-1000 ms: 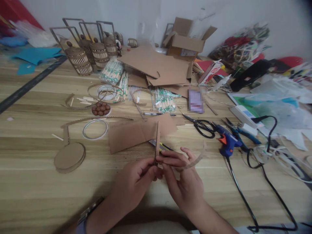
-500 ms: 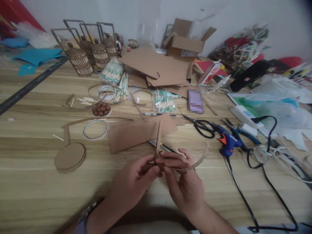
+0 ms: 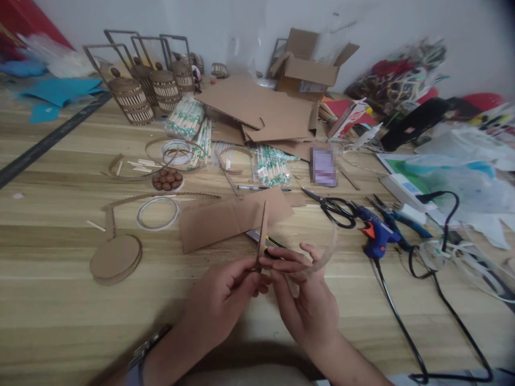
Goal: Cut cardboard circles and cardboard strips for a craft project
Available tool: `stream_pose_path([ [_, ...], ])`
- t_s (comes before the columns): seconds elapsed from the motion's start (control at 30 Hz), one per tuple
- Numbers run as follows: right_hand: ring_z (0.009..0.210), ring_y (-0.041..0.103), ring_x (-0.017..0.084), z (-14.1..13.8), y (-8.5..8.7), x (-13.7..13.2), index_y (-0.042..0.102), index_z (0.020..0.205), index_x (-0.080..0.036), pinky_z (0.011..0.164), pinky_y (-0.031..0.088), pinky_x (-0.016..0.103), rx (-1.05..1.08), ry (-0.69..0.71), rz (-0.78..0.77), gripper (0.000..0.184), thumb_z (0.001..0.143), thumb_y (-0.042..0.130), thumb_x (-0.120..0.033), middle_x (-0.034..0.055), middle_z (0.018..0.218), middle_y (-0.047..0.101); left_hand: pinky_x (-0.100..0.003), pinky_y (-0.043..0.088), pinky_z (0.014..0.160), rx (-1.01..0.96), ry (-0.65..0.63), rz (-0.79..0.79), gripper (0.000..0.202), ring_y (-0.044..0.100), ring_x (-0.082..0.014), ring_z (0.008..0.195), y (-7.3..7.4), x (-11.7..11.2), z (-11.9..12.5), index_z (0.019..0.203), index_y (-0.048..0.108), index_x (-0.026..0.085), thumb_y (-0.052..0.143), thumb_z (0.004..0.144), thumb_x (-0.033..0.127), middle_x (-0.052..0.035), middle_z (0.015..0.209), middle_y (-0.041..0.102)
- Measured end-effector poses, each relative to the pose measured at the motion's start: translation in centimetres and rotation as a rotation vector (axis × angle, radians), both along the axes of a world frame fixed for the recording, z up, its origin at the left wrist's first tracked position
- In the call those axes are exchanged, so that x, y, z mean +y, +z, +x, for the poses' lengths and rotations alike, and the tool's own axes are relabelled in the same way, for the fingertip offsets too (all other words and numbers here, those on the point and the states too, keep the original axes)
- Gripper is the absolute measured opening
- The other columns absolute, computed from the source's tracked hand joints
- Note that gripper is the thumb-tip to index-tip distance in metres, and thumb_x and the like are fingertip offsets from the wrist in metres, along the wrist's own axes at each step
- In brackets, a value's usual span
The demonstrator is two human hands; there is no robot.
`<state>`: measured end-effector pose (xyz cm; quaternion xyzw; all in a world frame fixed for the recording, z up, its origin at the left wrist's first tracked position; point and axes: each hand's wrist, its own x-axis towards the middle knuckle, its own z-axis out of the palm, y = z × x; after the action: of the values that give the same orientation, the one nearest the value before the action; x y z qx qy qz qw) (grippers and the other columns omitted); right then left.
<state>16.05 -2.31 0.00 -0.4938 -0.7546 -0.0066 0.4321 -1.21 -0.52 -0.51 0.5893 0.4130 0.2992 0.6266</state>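
My left hand (image 3: 219, 303) and my right hand (image 3: 308, 303) meet low in the middle of the view, above the wooden table (image 3: 60, 300). Both pinch a thin corrugated cardboard strip (image 3: 262, 230). One part of the strip stands upright from my fingertips. Its other part curves away to the right past my right fingers, up to about (image 3: 332, 244). A watch sits on my left wrist. A flat cardboard piece (image 3: 217, 222) lies just beyond my hands.
A cardboard disc (image 3: 115, 258) lies left. Scissors (image 3: 332, 205), a blue glue gun (image 3: 376, 236) with a black cable, and pliers lie right. Farther back are tape rings, a dish of brown beads (image 3: 166, 179), stick bundles, small lantern-like baskets (image 3: 131, 99), cardboard sheets and an open box (image 3: 308, 67).
The upright part of the strip has tilted slightly right. The loose curved end on the right has swung upward. My hands have barely shifted.
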Motion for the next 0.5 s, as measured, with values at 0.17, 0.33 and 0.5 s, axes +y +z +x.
stream_pose_path([
  [0.17, 0.089, 0.077, 0.020, 0.09, 0.08, -0.06, 0.057, 0.100, -0.028, 0.103, 0.042, 0.040, 0.033, -0.025, -0.034, 0.017, 0.096, 0.052, -0.012, -0.0044, 0.084, 0.079, -0.028, 0.056, 0.077, -0.029, 0.000, -0.089, 0.034, 0.073, -0.0198, 0.087, -0.12, -0.17, 0.07, 0.115, 0.073, 0.020, 0.052, 0.098, 0.040, -0.0061, 0.096, 0.079],
  [0.33, 0.090, 0.076, 0.019, -0.38, -0.25, -0.16, 0.054, 0.097, -0.029, 0.104, 0.039, 0.040, 0.053, 0.035, 0.005, 0.017, 0.095, 0.054, -0.012, -0.0045, 0.085, 0.079, -0.028, 0.054, 0.080, -0.042, 0.002, -0.086, 0.034, 0.071, -0.0202, 0.091, 0.21, -0.09, 0.07, 0.115, 0.072, 0.022, 0.057, 0.096, 0.045, -0.0052, 0.105, 0.077],
  [0.5, 0.098, 0.075, 0.020, -0.63, -0.48, -0.01, 0.058, 0.099, -0.027, 0.101, 0.039, 0.040, -0.017, 0.032, -0.001, 0.010, 0.096, 0.060, -0.018, -0.0012, 0.099, 0.080, -0.028, 0.052, 0.075, 0.046, 0.050, -0.006, 0.035, 0.067, -0.0194, 0.081, 0.26, 0.18, -0.04, 0.111, 0.073, 0.022, 0.052, 0.098, 0.047, -0.0033, 0.088, 0.074],
])
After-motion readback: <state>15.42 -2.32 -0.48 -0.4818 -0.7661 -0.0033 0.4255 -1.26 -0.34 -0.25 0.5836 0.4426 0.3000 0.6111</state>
